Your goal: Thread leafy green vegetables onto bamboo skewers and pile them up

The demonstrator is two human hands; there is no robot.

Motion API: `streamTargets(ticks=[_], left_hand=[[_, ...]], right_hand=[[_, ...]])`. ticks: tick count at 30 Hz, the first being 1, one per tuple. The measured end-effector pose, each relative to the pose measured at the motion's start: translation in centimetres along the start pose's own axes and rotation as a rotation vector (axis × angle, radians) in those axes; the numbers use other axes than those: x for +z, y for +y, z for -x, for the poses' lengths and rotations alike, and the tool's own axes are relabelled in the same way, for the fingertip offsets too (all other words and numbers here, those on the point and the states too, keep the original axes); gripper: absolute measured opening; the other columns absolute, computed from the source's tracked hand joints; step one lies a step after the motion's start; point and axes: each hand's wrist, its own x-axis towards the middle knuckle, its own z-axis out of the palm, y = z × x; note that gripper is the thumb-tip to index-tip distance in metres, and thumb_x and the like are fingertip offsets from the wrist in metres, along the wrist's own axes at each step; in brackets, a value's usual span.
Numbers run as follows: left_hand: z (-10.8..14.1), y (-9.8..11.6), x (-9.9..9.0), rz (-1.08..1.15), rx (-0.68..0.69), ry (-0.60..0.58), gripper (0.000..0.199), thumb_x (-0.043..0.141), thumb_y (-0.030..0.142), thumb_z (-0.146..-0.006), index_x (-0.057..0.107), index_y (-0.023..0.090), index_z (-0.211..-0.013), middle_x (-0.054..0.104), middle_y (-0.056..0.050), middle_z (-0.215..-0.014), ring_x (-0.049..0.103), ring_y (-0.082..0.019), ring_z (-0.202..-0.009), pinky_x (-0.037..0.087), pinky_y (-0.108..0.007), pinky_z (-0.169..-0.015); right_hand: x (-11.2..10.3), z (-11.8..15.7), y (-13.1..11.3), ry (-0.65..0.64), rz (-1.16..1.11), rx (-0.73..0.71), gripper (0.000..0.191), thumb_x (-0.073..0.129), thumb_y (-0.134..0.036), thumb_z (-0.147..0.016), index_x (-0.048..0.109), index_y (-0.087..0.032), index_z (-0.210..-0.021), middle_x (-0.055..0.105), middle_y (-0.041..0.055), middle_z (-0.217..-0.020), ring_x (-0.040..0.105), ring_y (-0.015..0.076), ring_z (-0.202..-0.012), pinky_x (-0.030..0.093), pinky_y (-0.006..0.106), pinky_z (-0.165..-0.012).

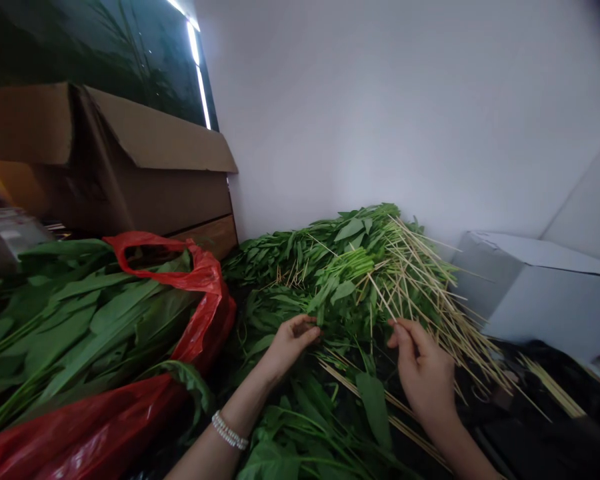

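Observation:
My left hand (294,341) is closed, its thumb and fingers pinching a green leaf (321,315) at the near edge of a skewered bundle of greens (353,267). A thin bamboo skewer (381,297) runs from that bundle down to my right hand (424,367), whose thumb and forefinger are pinched on its near end. Behind lies a heap of leafy greens (280,247) with many skewers (420,267) sticking out toward the right. More loose leaves (300,433) and a few skewers (350,387) lie between and below my hands.
At left a red plastic bag (207,293) holds large leafy stems (90,320). An open cardboard box (155,193) stands behind it. A white box (545,287) is at right against the white wall (380,100), with more skewers (555,387) on black plastic before it.

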Motion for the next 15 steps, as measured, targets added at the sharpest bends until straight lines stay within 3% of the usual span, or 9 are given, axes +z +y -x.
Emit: streamTargets(ticks=[7,12,15], left_hand=[[0.8,0.5,0.2,0.015,0.064,0.031,0.042,0.084,0.017,-0.058,0.067,0.015,-0.097,0.071,-0.005,-0.092,0.063,-0.02,-0.087,0.046,-0.028,-0.084],[1.3,1.0,0.2,0.36,-0.084,0.006,0.033,0.078,0.027,-0.069,0.067,0.019,-0.099,0.068,-0.007,-0.105,0.065,-0.022,-0.089,0.05,-0.029,-0.076],[1.3,1.2,0.1,0.558,-0.174,-0.018,0.019,0.07,0.025,-0.077,0.067,0.017,-0.094,0.069,-0.008,-0.1,0.066,-0.021,-0.087,0.051,-0.028,-0.07]], right_hand=[[-0.3,0.8,-1.9,-0.127,-0.059,-0.036,0.032,0.04,-0.043,-0.092,0.064,-0.022,-0.095,0.061,-0.002,-0.064,0.051,0.0115,-0.048,0.037,0.022,-0.047],[0.2,1.9,-2.9,-0.276,-0.179,0.059,0.034,0.039,-0.046,-0.092,0.063,-0.022,-0.093,0.059,-0.0023,-0.062,0.051,0.0121,-0.05,0.038,0.022,-0.049],[0.9,2.5,-3.0,-0.356,-0.256,0.157,0.037,0.039,-0.051,-0.091,0.062,-0.021,-0.093,0.058,-0.0023,-0.061,0.05,0.0123,-0.05,0.037,0.022,-0.049]])
